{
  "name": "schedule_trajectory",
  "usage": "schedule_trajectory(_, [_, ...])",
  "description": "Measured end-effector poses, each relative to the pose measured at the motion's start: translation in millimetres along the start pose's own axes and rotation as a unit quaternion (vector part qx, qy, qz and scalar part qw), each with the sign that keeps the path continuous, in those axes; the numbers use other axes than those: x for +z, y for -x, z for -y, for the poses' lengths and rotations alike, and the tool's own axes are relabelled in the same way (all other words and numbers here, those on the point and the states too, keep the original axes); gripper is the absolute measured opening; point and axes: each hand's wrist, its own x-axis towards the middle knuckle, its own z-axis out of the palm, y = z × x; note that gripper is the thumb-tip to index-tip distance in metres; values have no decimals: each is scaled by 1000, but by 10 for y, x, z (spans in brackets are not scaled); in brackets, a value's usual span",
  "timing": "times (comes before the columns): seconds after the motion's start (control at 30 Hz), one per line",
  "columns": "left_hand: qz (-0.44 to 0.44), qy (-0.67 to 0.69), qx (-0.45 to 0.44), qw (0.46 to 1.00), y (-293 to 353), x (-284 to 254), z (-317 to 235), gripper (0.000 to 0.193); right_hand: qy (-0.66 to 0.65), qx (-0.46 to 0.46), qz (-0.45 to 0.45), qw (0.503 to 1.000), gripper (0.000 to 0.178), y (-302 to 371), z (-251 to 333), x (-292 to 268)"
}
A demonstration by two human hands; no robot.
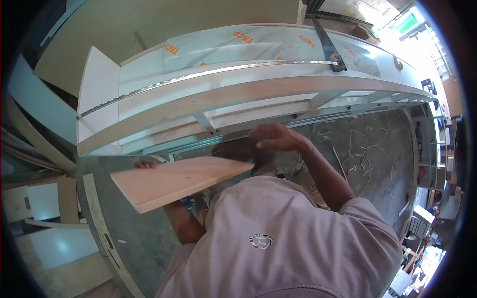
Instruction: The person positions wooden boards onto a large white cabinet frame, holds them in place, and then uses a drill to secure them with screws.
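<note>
The head view looks down over the person's pale shirt [278, 238] at a long white workbench [99, 79] that curves across the far part of the scene. At the far left, flat pale boards and panels [44, 198] lean and lie on the floor. Just right of them, the left hand [144, 164] grips the far left edge of a light wooden plank [179, 181]; only the fingertips show over the edge, curled closed on the wood, and the rest of the hand is hidden behind the plank. The plank is held flat and slightly tilted, near the person's chest, below the front edge of the workbench and above the grey floor [134, 238]. Its right end reaches toward the right hand [276, 138], which hovers just beyond it, close under the bench's wooden front rail [198, 102]. That hand is loosely open, fingers bent and spread, and holds nothing that can be seen. On the bench top, a thin metal strip [198, 75] runs lengthwise, and further right a handsaw [329, 47] lies across it. On the right, the floor is strewn with wood shavings [367, 154], and cluttered shelves [437, 164] stand at the far right edge.
</note>
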Motion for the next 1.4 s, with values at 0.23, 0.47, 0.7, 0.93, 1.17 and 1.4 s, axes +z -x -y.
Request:
schedule_trajectory(0.23, [64,-555,-39,828,-1404,2691,538,40,-185,-113,101,971,74,-230,811,164])
schedule_trajectory(0.47, [22,-699,-278,658,-1206,3850,2003,75,-179,-291,-129,931,119,289,817,99])
schedule_trajectory(0.7, [107,-753,-334,556,-612,3825,2506,70,105,-361,-383,844,109,1118,926,-262])
schedule_trajectory(0.93, [227,-701,-440,514,59,3589,3209,60,130,-340,-145,920,41,1289,777,-317])
schedule_trajectory(1.17, [170,-653,-515,528,-66,2742,2474,53,-55,-161,-232,958,34,1482,94,-228])
schedule_trajectory(1.4, [-181,-575,-417,681,101,1747,566,86,-320,-101,-403,852,37,1951,-1096,-716])
